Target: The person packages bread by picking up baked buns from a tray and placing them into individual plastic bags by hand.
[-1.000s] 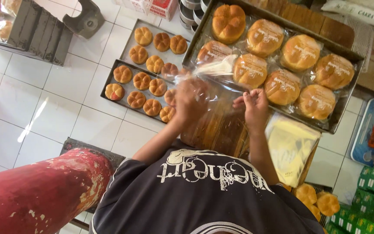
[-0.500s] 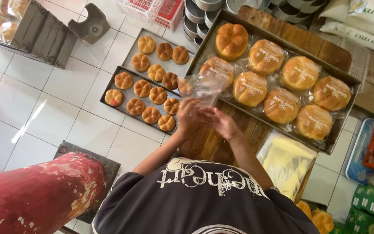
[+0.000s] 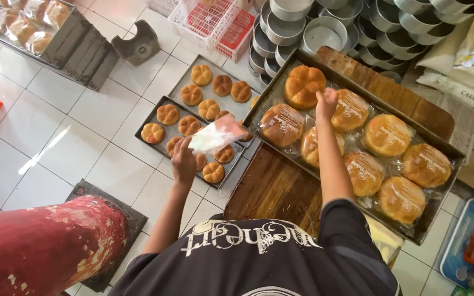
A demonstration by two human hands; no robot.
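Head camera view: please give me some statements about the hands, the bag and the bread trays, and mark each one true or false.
1. The left hand holds an empty clear plastic bag. True.
2. The right hand reaches to the unwrapped bun on the large tray. True.
3. Every bun on the large tray is unwrapped. False: most are in clear bags.
4. The small buns lie on a wooden board. False: they lie on metal trays on the floor.
5. Both hands grip the bag. False: only the left.
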